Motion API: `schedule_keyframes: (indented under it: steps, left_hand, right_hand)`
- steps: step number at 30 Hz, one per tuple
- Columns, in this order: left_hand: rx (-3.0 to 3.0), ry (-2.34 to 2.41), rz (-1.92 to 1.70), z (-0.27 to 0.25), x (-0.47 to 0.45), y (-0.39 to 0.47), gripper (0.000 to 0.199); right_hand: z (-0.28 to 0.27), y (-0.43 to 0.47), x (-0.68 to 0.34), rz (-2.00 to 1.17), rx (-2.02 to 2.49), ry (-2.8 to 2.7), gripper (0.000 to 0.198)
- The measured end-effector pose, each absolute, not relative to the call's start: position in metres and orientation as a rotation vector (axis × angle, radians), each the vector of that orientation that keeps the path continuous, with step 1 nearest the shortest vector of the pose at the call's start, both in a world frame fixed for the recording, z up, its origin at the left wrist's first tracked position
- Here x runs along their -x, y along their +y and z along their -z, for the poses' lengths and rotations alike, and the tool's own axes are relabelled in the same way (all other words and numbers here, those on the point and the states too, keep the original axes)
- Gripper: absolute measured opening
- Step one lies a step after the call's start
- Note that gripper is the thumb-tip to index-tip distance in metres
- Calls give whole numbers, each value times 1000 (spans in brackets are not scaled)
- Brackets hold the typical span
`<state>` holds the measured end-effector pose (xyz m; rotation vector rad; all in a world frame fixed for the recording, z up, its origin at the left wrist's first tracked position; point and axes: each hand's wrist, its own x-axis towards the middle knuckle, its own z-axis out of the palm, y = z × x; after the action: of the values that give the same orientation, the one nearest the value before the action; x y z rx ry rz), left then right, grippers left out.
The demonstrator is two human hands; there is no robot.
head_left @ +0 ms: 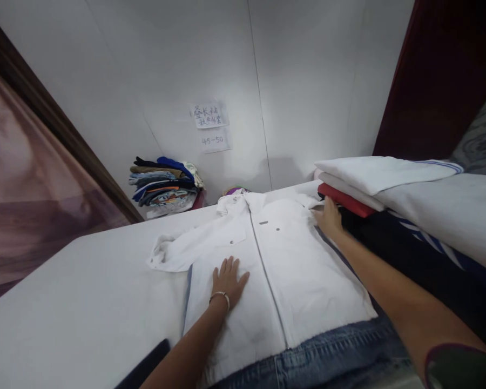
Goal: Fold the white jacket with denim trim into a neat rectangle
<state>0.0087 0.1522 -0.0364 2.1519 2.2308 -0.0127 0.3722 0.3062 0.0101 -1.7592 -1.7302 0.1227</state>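
Observation:
A white zip-front jacket (291, 265) lies face up and spread out, its collar pointing toward the wall. My left hand (229, 278) rests flat on the left front panel, fingers spread, with a bracelet at the wrist. At the jacket's right sleeve, beside the pile of clothes, my right hand (330, 219) is closed on the sleeve fabric; part of its fingers is hidden. The left sleeve (170, 251) stretches out sideways on the table. Blue denim (308, 354) shows beneath the jacket's hem and along its sides.
Folded white garments (389, 172), a red one (344, 200) and dark ones form a pile at the right. Against the wall stands a stack of folded clothes (166, 183). Two paper notes (211, 127) hang above the white table (105, 281). A pink curtain (36, 189) hangs at the left.

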Motion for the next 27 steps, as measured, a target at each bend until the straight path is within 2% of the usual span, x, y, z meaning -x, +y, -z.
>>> schedule_keyframes:
  steps: [6,10,16,21,27]
  left_hand:
    - [-2157,2239,29,37,-8,152,65]
    - [-2162,2235,48,35,-7,152,65]
    - [-2158,2206,57,31,-8,151,66]
    - [-2152,2207,47,32,-9,151,66]
    - [-2147,2205,33,33,-9,151,66]
  right_hand:
    - [-16,305,-320,30,1242,-2247,50]
    - [-8,323,-309,-101,1571,-2340,56]
    - [21,333,-325,-174,1856,-2312,48]
    - [0,340,-335,-56,1774,-2316,34]
    - [-24,352,-351,75,1935,-2097,45]
